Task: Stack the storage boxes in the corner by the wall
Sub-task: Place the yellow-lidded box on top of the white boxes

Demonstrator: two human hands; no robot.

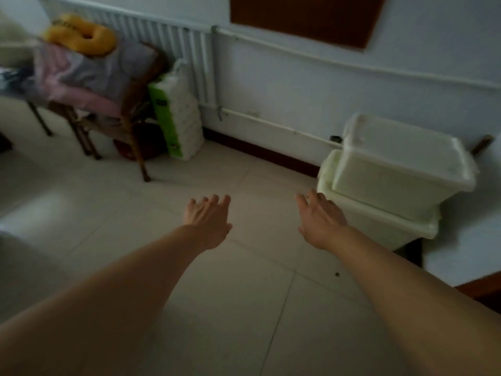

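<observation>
Two white plastic storage boxes stand stacked at the right by the wall. The upper box [401, 161] sits with its lid on, slightly skewed on the lower box [379, 221]. My left hand [208, 221] stretches forward over the tiled floor with straight fingers and holds nothing. My right hand [321, 218] reaches out the same way, its fingers straight, just left of the lower box's near corner. I cannot tell whether it touches the box.
A wooden chair [130, 115] piled with clothes and a yellow cushion [81, 33] stands at the back left. A pack of paper rolls [176, 109] leans against the radiator [173, 42]. Pale floor tiles [244, 308] spread in front. A pipe [271, 123] runs along the wall.
</observation>
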